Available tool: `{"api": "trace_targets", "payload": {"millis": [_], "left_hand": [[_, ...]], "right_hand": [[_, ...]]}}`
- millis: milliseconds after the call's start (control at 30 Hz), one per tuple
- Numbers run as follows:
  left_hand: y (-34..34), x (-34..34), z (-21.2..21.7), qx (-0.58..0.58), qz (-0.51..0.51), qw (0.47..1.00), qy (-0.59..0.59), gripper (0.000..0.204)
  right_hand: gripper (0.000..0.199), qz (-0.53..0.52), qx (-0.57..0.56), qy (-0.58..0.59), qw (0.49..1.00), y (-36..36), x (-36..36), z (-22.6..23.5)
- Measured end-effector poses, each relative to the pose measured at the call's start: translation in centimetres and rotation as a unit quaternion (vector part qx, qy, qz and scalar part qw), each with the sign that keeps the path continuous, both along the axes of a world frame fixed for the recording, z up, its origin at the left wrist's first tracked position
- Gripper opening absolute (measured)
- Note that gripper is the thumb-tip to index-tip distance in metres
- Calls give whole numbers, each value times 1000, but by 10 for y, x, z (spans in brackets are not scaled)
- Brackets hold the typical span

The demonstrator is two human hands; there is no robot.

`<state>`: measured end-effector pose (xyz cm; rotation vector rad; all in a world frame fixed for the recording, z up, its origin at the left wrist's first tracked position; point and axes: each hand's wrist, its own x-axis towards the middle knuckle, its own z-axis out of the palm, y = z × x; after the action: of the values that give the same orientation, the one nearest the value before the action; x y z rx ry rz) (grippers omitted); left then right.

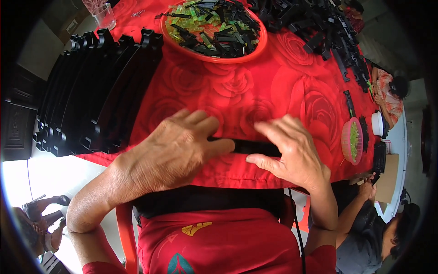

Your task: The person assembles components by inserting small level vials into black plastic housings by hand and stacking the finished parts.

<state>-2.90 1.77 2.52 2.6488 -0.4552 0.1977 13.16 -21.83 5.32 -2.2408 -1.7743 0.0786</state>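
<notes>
A slim black plastic part (256, 148) lies crosswise near the front edge of the red rose-patterned tablecloth (228, 96). My left hand (182, 141) is closed on the left end of this part, its thumb lying along it, and that end is hidden behind my fingers. Around the right end, my right hand (292, 148) has its thumb and fingers spread apart, blurred at the fingertips. Whether it touches the part I cannot tell. To the left stands a row of long, curved black plastic housings (98, 91), packed side by side.
A round orange basin (262, 43) holds small black and yellow-green pieces. Black parts (315, 27) heap up at the back right. A pink basket (346, 137) with green pieces stands on the right, near a white bowl (378, 123). Other people (372, 237) sit along the right side.
</notes>
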Motion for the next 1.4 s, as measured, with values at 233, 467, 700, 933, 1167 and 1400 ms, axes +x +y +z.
{"api": "trace_targets", "payload": {"millis": [233,467,700,933,1167,1400], "left_hand": [[-15,1,-1,-86,136,982,-100,32],[-36,-8,-3,-103,173,979,13,39],[-39,10,-12,-163,92,982,33,37],[-38,14,-3,-144,108,982,65,24],[-60,12,11,-4,172,980,100,15],[-46,19,4,-58,178,978,94,16]], "right_hand": [[37,-79,30,56,995,-4,-50,-28],[52,-46,95,125,987,-10,-56,-31],[54,-40,79,171,981,-18,-63,-38],[55,-36,123,180,975,-18,-69,-45],[50,-34,148,90,984,-3,-74,-49],[64,-23,115,142,983,0,-66,-39]]}}
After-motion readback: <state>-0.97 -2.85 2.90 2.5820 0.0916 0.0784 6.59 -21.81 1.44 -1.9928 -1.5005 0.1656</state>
